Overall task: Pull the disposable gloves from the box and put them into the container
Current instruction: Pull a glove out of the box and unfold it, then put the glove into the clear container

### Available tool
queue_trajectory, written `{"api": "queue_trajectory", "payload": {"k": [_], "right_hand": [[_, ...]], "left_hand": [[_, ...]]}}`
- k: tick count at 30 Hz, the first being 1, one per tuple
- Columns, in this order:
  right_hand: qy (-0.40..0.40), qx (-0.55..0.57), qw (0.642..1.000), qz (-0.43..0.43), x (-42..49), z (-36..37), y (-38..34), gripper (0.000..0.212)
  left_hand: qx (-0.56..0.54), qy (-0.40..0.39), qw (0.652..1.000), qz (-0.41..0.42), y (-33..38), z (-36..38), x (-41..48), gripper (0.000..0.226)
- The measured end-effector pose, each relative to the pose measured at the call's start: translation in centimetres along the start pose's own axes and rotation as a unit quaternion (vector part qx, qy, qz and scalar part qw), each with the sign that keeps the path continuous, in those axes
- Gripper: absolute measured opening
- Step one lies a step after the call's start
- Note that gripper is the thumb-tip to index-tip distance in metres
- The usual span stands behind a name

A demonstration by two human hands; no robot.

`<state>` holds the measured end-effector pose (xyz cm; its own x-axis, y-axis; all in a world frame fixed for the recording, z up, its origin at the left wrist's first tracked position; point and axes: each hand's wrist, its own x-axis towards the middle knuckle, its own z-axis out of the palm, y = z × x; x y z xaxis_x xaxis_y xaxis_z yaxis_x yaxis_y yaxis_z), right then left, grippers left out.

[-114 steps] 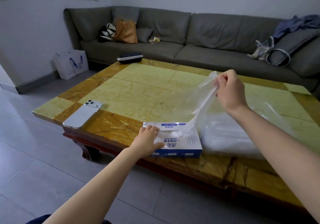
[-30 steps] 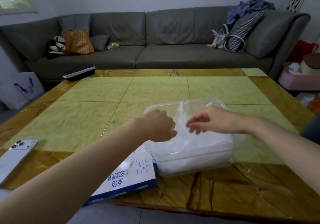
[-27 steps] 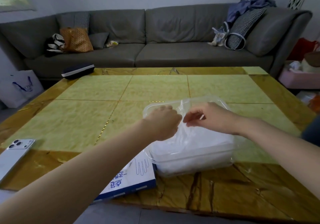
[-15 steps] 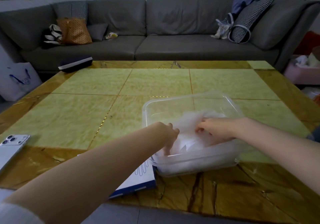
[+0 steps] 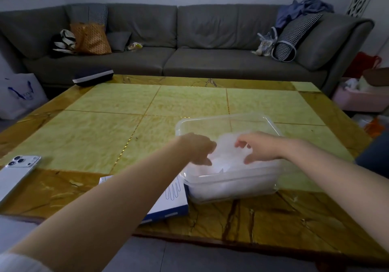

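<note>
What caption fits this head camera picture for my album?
Left hand and right hand over the gloves in the clear container, beside the glove box.

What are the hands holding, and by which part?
Hard to tell. The left hand and right hand touch the thin clear plastic gloves piled in the clear plastic container; the right looks spread open, the left's fingers are blurred.

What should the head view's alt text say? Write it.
A left hand and a right hand reach over thin gloves heaped in a clear container on a table. A box lies beside it, a phone farther left.
</note>
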<state>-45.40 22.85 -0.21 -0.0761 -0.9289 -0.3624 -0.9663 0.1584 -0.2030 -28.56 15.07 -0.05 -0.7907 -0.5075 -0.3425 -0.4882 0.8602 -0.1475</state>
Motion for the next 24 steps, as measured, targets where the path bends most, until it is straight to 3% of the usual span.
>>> {"api": "queue_trajectory", "payload": {"k": [2,5,7,10,13,18,21,24], "right_hand": [[0.087,0.021,0.996,-0.026,-1.3,-0.6,-1.7,0.042],[0.224,0.087,0.966,-0.091,-2.9,-0.4,-5.1,0.037],[0.294,0.127,0.937,-0.142,-3.6,0.5,-7.8,0.032],[0.335,0.150,0.907,-0.204,-4.1,2.4,-11.8,0.025],[0.286,0.172,0.911,-0.241,-4.0,4.5,-15.2,0.024],[0.138,0.134,0.959,-0.207,-2.5,8.1,-18.9,0.034],[0.089,0.103,0.976,-0.168,-1.3,9.9,-19.7,0.039],[0.102,0.030,0.984,-0.147,-0.4,11.4,-20.1,0.037]], "left_hand": [[-0.027,0.112,0.993,-0.004,-0.6,-0.9,-1.8,0.038],[-0.096,0.270,0.957,-0.040,-1.7,-0.7,-5.1,0.033],[-0.144,0.315,0.935,-0.076,-2.5,0.6,-7.2,0.030],[-0.209,0.308,0.919,-0.133,-3.5,4.0,-10.3,0.025],[-0.239,0.258,0.917,-0.186,-4.2,7.8,-13.0,0.024],[-0.234,0.160,0.928,-0.240,-4.9,13.0,-16.0,0.041],[-0.256,0.161,0.919,-0.254,-4.6,14.1,-16.5,0.050],[-0.251,0.170,0.920,-0.249,-4.4,14.5,-16.5,0.053]]}}
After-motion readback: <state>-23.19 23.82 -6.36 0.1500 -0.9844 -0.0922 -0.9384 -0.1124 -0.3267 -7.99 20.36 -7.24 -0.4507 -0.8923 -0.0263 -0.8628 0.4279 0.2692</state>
